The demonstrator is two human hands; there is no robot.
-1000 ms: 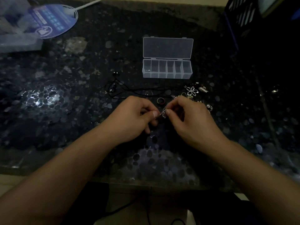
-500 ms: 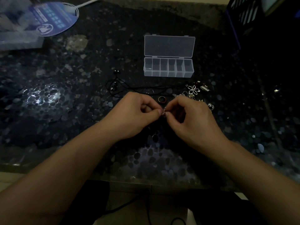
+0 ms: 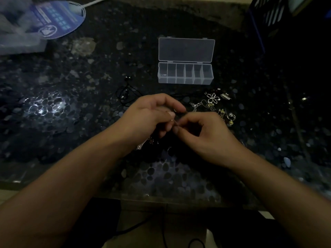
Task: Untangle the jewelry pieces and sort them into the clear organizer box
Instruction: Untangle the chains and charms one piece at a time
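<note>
Left hand [image 3: 152, 115] and right hand [image 3: 206, 133] met fingertip to fingertip above the worktop [image 3: 53, 108], both pinching one small jewelry piece [image 3: 174, 123] between thumb and forefinger. The piece was too small and dim to identify; a thin chain [image 3: 143, 144] appeared to trail below the left hand.

Just beyond the left hand lay a black cord necklace [image 3: 125, 94], looped and apparently knotted on itself. Just beside the right hand sat a loose cluster of jewelry [image 3: 211, 106]: a silver flower pendant [image 3: 213, 98], gold-toned bits, a ring-shaped earring [image 3: 231, 117].

Further back stood the clear organizer box [image 3: 185, 81], lid folded open, six compartments in a row. They looked empty apart from a faint glint in the leftmost, which could not be confirmed as a piece.

Judgement: task at an early stage. Untangling in hand; sorting seemingly not begun; nearly all pieces remained on the worktop.

Far left: a blue fan [image 3: 59, 20] and a plastic bag [image 3: 16, 38].
</note>
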